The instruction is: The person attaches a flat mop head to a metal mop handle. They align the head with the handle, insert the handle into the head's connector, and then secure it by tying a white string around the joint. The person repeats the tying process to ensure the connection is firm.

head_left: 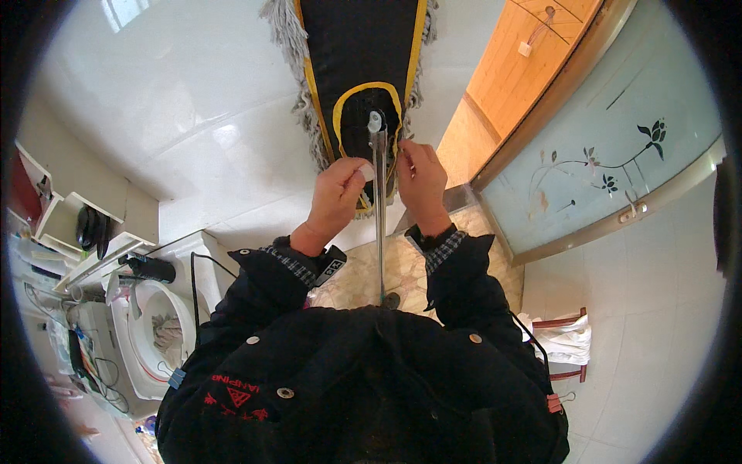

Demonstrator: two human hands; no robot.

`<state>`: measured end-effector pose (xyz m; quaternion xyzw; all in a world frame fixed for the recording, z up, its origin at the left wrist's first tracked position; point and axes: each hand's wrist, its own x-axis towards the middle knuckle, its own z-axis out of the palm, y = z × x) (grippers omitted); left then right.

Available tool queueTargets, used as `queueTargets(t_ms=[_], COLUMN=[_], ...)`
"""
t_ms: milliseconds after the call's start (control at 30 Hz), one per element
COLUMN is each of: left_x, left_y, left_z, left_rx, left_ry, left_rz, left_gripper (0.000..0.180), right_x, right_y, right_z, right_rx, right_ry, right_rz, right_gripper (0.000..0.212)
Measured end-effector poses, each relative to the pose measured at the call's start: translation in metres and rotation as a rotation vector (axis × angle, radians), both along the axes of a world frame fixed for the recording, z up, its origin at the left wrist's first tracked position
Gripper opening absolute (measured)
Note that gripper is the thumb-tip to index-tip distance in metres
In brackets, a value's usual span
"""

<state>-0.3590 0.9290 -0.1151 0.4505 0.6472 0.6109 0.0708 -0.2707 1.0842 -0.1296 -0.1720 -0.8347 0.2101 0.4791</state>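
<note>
A flat mop is held up in front of me, its black mop pad (359,46) edged with yellow binding and grey fringe. Near the pad's lower end a yellow-trimmed black pocket (368,90) surrounds the joint of the metal mop pole (380,224), which runs down toward my body. My left hand (334,199) is closed left of the pole, with a small white piece (366,172) at its fingertips. On the other side, the fingers of my right hand (423,182) are pinched together against the pad's right edge. What they grip is too small to make out.
A frosted glass door (595,147) with a floral pattern stands at right, beside a wooden cabinet (518,69). At left are a white washing tub (158,329) with cloth inside, a black bottle (151,267) and a shelf (93,224). A stool with white cloth (563,340) stands at lower right.
</note>
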Motion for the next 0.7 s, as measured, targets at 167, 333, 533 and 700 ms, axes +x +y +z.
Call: queueTargets(t_ms=[167,333,533,700], left_x=[0.003,0.000,-0.006,-0.008], left_y=[0.004,0.006,0.008,0.009], left_z=[-0.008,-0.010,-0.011,-0.014], left_rx=[0.102,0.071,0.160,0.100], left_ry=[-0.154,0.033,0.095,-0.008], left_rz=[-0.015,0.001,0.027,0.037], left_gripper=[0.014,0.015,0.016,0.019], right_x=[-0.007,-0.020,-0.013,0.000], right_y=[0.001,0.018,0.031,0.025], right_z=[-0.004,-0.004,-0.006,-0.011], right_rx=[0.118,0.404,0.457,0.134], right_ry=[-0.404,-0.440,-0.466,-0.075], right_rz=[-0.030,-0.063,-0.044,0.092], right_gripper=[0.034,0.035,0.021,0.012])
